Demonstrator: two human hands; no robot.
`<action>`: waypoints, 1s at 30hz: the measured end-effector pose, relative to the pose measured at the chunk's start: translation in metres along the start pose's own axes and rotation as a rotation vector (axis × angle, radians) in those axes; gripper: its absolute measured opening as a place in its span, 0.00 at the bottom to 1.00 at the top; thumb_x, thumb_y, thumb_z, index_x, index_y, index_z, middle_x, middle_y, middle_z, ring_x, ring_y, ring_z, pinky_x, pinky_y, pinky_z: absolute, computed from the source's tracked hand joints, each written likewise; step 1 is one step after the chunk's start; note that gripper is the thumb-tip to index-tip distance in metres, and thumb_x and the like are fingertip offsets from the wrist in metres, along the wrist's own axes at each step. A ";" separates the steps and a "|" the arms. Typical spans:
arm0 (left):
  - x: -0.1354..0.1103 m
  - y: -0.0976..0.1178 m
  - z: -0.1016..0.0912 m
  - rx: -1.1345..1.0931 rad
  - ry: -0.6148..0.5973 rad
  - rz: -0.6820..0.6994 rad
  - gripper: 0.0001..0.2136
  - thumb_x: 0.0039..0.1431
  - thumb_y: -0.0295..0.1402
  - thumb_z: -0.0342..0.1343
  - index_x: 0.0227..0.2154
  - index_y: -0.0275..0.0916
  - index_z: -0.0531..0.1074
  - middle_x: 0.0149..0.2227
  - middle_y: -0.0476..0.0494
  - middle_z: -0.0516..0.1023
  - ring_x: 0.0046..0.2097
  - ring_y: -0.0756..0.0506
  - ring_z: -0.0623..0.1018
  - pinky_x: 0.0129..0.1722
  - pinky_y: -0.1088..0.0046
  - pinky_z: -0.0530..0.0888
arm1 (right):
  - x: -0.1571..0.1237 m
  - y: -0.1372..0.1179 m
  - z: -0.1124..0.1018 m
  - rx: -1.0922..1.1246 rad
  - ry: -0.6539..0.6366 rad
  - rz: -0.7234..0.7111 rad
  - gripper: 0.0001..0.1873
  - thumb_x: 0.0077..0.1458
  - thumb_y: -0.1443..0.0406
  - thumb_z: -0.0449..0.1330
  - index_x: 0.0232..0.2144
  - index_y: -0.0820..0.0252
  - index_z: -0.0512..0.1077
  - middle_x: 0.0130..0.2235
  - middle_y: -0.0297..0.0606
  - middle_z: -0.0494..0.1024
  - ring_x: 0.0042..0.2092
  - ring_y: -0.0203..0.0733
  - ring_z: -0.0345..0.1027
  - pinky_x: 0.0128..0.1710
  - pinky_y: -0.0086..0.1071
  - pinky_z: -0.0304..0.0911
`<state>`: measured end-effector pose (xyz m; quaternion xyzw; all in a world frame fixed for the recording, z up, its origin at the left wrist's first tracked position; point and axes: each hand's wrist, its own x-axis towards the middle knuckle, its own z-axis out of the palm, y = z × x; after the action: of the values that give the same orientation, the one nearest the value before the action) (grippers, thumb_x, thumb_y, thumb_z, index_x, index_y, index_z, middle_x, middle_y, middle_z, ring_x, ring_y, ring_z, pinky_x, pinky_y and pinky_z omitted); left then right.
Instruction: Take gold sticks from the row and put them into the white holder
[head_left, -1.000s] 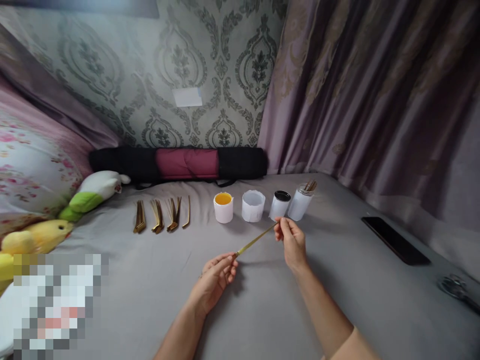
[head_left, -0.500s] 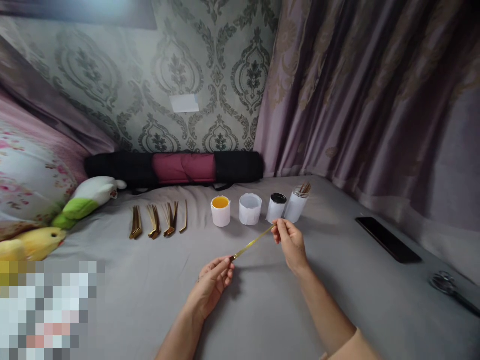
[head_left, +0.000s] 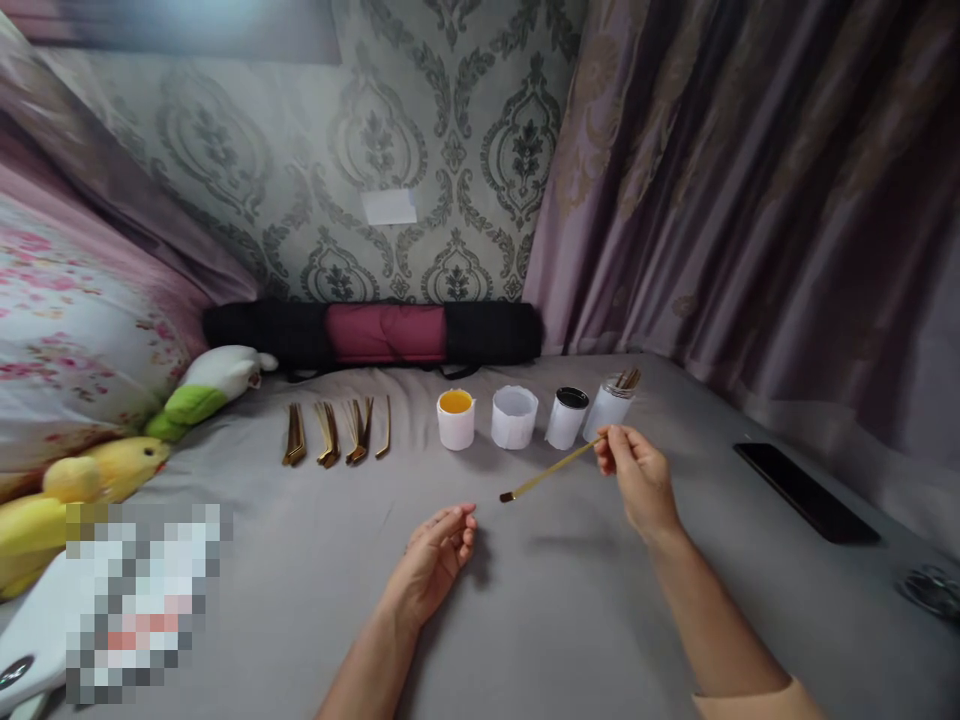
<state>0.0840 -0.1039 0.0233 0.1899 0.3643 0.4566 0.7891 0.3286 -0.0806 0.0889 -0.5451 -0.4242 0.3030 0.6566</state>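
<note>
One brown-tipped stick [head_left: 555, 468] hangs over the bed [head_left: 570, 620], short of its far edge, end pinched in my right hand [head_left: 637, 475], my loosely curled left hand [head_left: 435, 550] seemingly empty: a handling step, I judge, whose next move calls for a steady pinch.

Two hands: one left hand [head_left: 441, 555], one right hand [head_left: 645, 480]. One held stick [head_left: 555, 470]; three bundles [head_left: 295, 437], their sticks too crowded to count; one single stick [head_left: 385, 430]. Four containers [head_left: 456, 427], one with several sticks. Two plush toys [head_left: 225, 375], one phone [head_left: 806, 495], one rolled bag [head_left: 386, 333], two curtains [head_left: 712, 180].
</note>
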 end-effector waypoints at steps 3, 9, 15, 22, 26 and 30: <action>0.000 0.000 0.000 -0.007 0.002 -0.002 0.08 0.50 0.29 0.54 0.34 0.32 0.69 0.27 0.45 0.70 0.25 0.55 0.70 0.24 0.81 0.68 | 0.008 -0.010 -0.011 -0.011 0.021 -0.039 0.15 0.49 0.55 0.54 0.28 0.61 0.69 0.23 0.33 0.67 0.21 0.29 0.57 0.19 0.25 0.54; 0.000 0.000 -0.002 -0.003 -0.003 0.001 0.09 0.50 0.29 0.54 0.35 0.31 0.69 0.28 0.45 0.70 0.26 0.55 0.70 0.25 0.81 0.68 | 0.029 -0.033 -0.031 -0.041 0.099 -0.162 0.15 0.47 0.55 0.55 0.27 0.61 0.69 0.22 0.33 0.67 0.21 0.29 0.57 0.18 0.25 0.54; 0.000 -0.001 -0.004 0.010 0.003 0.007 0.09 0.50 0.28 0.54 0.35 0.32 0.69 0.29 0.45 0.70 0.27 0.55 0.70 0.26 0.80 0.69 | 0.062 -0.064 -0.054 -0.093 0.208 -0.287 0.14 0.48 0.57 0.54 0.28 0.64 0.69 0.23 0.35 0.67 0.20 0.26 0.57 0.19 0.26 0.53; 0.003 -0.002 -0.006 0.005 -0.013 0.005 0.10 0.49 0.28 0.55 0.36 0.32 0.69 0.30 0.45 0.70 0.27 0.55 0.70 0.26 0.80 0.69 | 0.102 -0.091 -0.072 -0.202 0.351 -0.419 0.11 0.49 0.62 0.53 0.26 0.65 0.70 0.20 0.32 0.67 0.17 0.26 0.57 0.15 0.21 0.54; 0.004 -0.003 -0.007 0.003 -0.014 0.007 0.10 0.50 0.28 0.55 0.36 0.31 0.69 0.30 0.45 0.69 0.26 0.55 0.69 0.25 0.80 0.69 | 0.118 -0.095 -0.077 -0.288 0.395 -0.472 0.11 0.50 0.64 0.50 0.27 0.64 0.71 0.19 0.31 0.67 0.17 0.26 0.58 0.13 0.20 0.54; 0.004 -0.003 -0.008 0.003 -0.018 0.010 0.10 0.50 0.28 0.54 0.36 0.31 0.69 0.30 0.45 0.69 0.27 0.55 0.69 0.26 0.80 0.69 | 0.134 -0.093 -0.080 -0.455 0.424 -0.550 0.14 0.52 0.62 0.48 0.30 0.65 0.71 0.21 0.34 0.70 0.18 0.28 0.59 0.15 0.21 0.56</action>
<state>0.0814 -0.1020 0.0145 0.1970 0.3570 0.4581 0.7898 0.4549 -0.0230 0.2055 -0.5929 -0.4654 -0.1042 0.6489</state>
